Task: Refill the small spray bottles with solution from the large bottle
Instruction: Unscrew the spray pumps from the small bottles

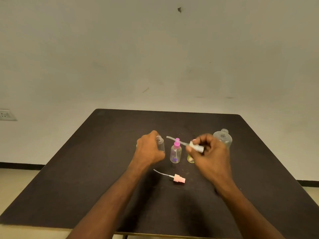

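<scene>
Left grip: fingers curled round an uncapped small clear bottle, upright mid-surface.
Right grip: pinches a white spray head, tube pointing left.
Large bottle: uncapped, toward the right edge.
Pink-capped bottle: between both grips.
Writing: none readable.

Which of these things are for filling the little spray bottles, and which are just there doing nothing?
For the job:
- large bottle, open
- small clear bottle, held by left hand
- white spray top, pinched by right hand
- pink-capped bottle
- yellowish bottle
- pink spray top lying on the table

Just there:
- wall socket
</scene>
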